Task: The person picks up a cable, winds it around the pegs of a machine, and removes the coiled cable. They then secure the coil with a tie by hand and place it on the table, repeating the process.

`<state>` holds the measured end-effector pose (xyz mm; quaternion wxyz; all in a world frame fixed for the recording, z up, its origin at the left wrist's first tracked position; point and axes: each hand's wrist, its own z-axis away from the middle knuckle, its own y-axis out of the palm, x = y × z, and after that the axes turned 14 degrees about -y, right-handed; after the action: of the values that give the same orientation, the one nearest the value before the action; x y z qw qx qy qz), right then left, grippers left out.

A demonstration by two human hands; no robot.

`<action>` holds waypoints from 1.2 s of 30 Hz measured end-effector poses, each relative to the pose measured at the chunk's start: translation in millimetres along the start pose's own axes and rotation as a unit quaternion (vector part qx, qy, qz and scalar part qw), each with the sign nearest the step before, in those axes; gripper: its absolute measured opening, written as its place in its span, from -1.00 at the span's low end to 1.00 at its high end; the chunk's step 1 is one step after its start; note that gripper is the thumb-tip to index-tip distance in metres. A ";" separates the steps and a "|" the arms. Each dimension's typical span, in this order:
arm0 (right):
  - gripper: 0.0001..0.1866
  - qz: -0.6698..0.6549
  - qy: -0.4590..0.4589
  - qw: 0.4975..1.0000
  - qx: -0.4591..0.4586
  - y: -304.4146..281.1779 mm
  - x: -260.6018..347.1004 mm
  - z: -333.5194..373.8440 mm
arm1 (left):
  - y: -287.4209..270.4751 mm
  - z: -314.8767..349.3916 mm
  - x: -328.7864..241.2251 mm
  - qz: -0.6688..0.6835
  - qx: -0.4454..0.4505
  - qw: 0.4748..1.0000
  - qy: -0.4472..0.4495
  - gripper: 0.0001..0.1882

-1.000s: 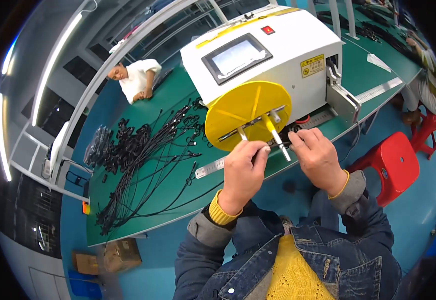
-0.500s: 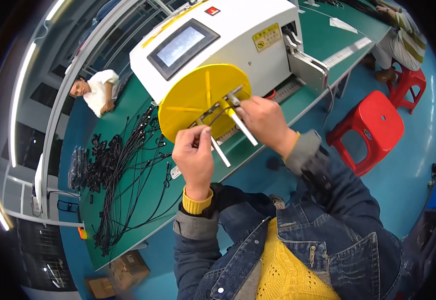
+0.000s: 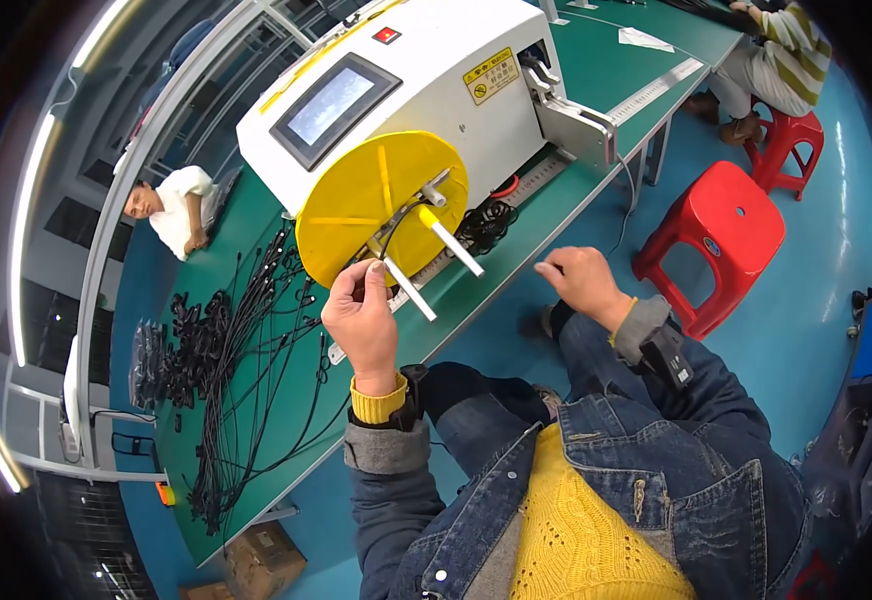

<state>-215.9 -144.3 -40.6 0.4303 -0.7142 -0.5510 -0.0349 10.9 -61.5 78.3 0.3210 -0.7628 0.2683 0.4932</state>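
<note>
A white winding machine (image 3: 426,130) stands on the green table, with a round yellow disc (image 3: 341,195) on its front. Two pale rods stick out of the disc toward me; the right rod (image 3: 456,248) has a yellow base. My left hand (image 3: 364,318) is at the disc's lower edge, beside the left rod (image 3: 411,292). Its thumb and forefinger pinch a thin black cable (image 3: 388,238) that runs up across the disc. My right hand (image 3: 588,283) is off the table's front edge, fingers curled in and thumb along them, with nothing visible in it.
Bundled black cables (image 3: 241,370) spread over the table's left side. A coiled black cable (image 3: 486,225) lies beside the disc. Red stools (image 3: 731,225) stand at right. One person (image 3: 181,210) leans at the far left; another (image 3: 791,60) sits far right. A cardboard box (image 3: 266,560) is on the floor.
My right hand has left the disc and drawn back to the right, off the table. My left hand keeps its pinch by the disc. The view has shifted slightly.
</note>
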 end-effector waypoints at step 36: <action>-0.83 -0.129 -0.061 0.989 0.030 -22.4 33.0 -19.8 | 21.1 35.7 -32.9 -0.273 -0.094 0.913 0.289 -0.72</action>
<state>-213.0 -131.8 2.1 0.4086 -0.6251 -0.6644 -0.0296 -37.4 -45.2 93.0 0.2788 -0.9419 0.0832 0.1677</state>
